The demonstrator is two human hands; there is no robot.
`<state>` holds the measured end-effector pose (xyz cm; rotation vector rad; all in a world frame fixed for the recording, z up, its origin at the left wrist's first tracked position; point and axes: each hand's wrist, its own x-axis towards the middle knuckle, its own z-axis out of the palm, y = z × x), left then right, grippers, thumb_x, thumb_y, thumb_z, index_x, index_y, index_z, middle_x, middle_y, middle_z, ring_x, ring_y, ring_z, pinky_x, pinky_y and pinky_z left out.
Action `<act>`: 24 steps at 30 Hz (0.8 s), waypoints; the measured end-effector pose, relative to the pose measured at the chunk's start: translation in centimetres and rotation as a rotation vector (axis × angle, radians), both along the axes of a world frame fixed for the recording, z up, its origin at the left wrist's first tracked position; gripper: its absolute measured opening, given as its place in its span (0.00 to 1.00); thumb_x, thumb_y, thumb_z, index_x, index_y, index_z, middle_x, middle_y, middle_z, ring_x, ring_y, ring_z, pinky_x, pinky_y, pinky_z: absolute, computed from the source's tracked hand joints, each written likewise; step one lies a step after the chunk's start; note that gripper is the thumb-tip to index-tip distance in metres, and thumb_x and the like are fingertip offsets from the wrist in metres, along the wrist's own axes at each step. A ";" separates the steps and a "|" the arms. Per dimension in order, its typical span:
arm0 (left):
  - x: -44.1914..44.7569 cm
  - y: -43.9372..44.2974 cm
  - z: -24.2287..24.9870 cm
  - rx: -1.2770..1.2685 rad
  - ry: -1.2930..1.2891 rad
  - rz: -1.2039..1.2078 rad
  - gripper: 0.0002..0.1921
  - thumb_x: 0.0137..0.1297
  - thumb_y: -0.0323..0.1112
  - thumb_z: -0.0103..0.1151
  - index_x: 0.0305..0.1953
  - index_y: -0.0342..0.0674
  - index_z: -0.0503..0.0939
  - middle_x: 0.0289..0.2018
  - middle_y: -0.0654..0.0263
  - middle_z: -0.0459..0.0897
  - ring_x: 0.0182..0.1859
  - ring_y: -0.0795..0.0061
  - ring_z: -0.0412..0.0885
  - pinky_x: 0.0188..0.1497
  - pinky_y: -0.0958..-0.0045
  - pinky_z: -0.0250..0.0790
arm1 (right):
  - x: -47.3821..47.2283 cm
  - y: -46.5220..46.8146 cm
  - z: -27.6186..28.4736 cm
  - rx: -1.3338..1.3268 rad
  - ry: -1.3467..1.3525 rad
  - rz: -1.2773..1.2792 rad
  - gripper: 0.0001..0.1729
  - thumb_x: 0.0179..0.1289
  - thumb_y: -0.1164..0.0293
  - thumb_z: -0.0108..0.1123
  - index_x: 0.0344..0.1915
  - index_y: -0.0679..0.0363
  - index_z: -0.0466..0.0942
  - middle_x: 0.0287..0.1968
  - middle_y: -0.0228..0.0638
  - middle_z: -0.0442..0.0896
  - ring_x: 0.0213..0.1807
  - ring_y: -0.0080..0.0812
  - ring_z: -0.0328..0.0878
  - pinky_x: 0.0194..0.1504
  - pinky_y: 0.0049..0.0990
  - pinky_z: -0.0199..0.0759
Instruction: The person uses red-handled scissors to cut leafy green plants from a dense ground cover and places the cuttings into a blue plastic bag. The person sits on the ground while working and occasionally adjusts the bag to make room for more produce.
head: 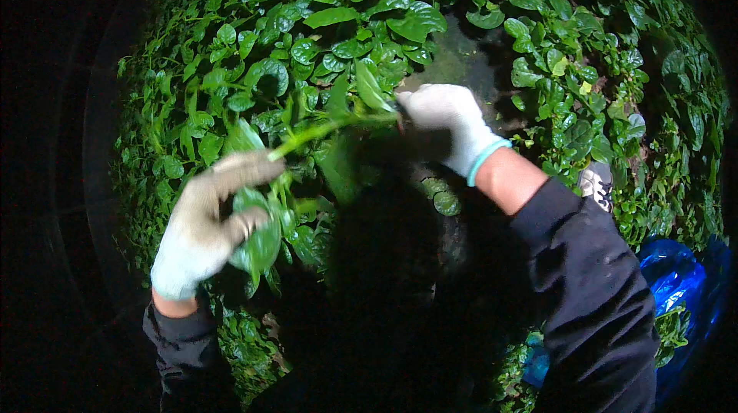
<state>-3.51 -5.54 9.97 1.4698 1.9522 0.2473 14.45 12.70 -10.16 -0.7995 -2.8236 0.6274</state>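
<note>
My left hand (199, 220), in a white knit glove stained brown at the fingers, is curled around a leafy green stem (314, 133). Broad glossy leaves (253, 240) hang between and below its thumb and fingers. The stem slants up to the right as far as the fingertips of my right hand (447, 110). That hand wears a white glove with a turquoise cuff and is closed in a fist. A small dark object (399, 113) shows at its fingertips by the stem's end; blur hides what it is. Dense leafy plants (346, 38) grow under and beyond both hands.
A strip of bare ground (461, 61) runs between the left bed and another bed of plants (582, 79) on the right. A shoe (597, 185) stands among the right-hand plants. Behind my right sleeve lies a blue plastic bag (671, 274) with cut greens (671, 332). Deep shadow covers the lower middle.
</note>
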 end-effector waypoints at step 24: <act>-5.0 7.7 -12.1 -0.074 0.427 -0.500 0.16 0.46 0.20 0.56 0.40 0.37 0.83 0.57 0.50 0.76 0.52 0.46 0.78 0.54 0.58 0.72 | -3.7 -3.7 -1.7 0.227 0.299 0.014 0.05 0.43 0.65 0.59 0.16 0.50 0.78 0.19 0.35 0.77 0.22 0.42 0.78 0.20 0.41 0.63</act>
